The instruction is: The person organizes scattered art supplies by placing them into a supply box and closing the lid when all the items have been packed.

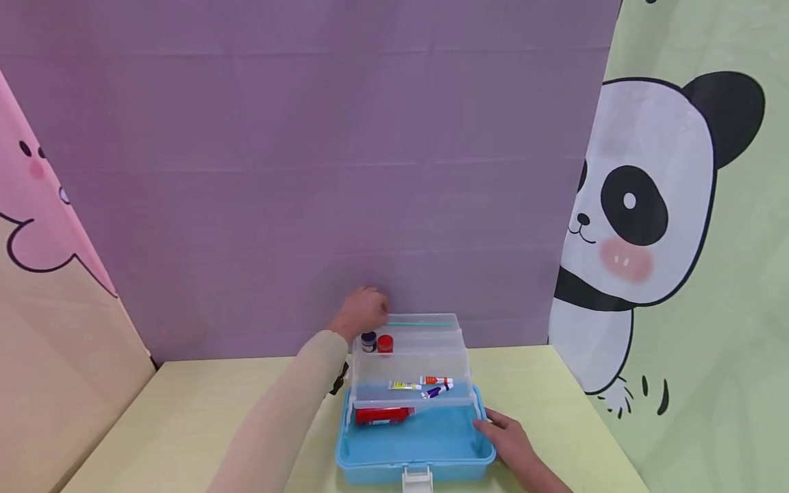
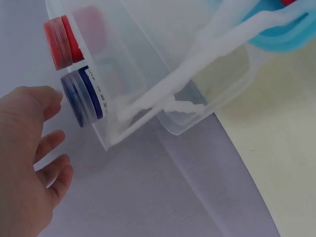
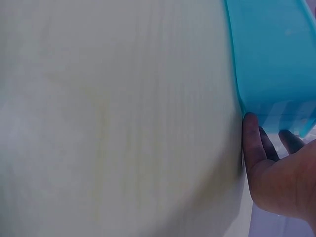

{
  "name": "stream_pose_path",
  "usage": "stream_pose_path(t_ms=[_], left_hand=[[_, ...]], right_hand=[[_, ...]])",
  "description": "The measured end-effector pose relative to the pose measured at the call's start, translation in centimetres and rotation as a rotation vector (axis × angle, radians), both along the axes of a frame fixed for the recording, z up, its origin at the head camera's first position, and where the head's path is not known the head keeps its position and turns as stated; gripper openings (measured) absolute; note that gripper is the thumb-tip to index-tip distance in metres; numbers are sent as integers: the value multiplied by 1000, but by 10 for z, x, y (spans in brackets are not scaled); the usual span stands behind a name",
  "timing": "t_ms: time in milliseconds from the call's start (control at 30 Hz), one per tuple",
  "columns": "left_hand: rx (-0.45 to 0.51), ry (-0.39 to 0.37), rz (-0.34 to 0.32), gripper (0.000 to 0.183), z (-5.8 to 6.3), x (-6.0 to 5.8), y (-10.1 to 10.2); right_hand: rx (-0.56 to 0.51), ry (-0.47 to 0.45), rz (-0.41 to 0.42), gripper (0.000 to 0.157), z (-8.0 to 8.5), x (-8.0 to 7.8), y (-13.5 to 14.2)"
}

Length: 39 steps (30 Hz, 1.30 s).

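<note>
A light-blue storage box (image 1: 419, 452) stands open, with clear tiered trays (image 1: 409, 366) raised above it. My left hand (image 1: 362, 311) is at the back left of the top tray, near a dark blue-capped jar (image 2: 81, 98) and a red-capped jar (image 2: 64, 42). In the left wrist view its fingers (image 2: 54, 143) are loosely bent beside the dark cap, with nothing between them. My right hand (image 1: 508, 438) holds the box's right rim, thumb over the edge. Yellow (image 1: 405, 386), orange-red (image 1: 436, 380) and purple (image 1: 437, 391) paint tubes lie in the lower tray.
A red bottle (image 1: 383, 415) lies inside the box at the back left. A thin teal stick (image 1: 422, 323) runs along the top tray. The pale table (image 1: 234, 390) meets a purple cloth wall (image 1: 296, 205); a panda-printed curtain (image 1: 727, 274) hangs on the right.
</note>
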<state>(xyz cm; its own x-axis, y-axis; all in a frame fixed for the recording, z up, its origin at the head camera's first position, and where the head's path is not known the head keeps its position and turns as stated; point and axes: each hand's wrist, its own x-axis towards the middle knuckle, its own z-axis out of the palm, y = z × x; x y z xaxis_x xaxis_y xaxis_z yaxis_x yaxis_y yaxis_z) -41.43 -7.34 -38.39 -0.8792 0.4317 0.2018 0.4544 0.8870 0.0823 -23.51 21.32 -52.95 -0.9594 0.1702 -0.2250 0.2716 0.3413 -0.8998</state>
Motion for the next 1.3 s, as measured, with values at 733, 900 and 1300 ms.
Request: stream_pose_path(t_ms=[733, 900, 1300], left_hand=[[535, -318, 168, 52, -29, 11, -41], [829, -427, 167, 53, -44, 15, -48], [1313, -660, 200, 66, -79, 26, -57]], right_hand=[[13, -100, 333, 68, 51, -20, 26], [-10, -51, 344, 78, 69, -40, 37], [-126, 6, 301, 80, 73, -85, 41]])
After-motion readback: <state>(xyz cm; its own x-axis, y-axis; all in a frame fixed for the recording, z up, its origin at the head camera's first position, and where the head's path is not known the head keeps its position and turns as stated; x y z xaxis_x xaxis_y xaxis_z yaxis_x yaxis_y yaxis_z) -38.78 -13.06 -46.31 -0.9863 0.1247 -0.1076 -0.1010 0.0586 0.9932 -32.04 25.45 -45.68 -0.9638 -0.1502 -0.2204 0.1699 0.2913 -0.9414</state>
